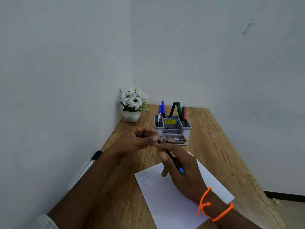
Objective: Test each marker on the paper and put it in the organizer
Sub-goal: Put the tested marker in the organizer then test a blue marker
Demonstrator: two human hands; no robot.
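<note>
Both hands meet above the paper [173, 200]: right hand [183, 172] grips a thin marker [173, 160] mid-barrel, left hand [138, 141] pinches its cap end near the organizer [172, 129]; light, stiff, probably slick, best held mid-barrel

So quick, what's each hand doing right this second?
Left hand: fingertips pinch the dark tip end of the marker, probably its cap.
Right hand: grips the slim black marker with the blue end.
</note>
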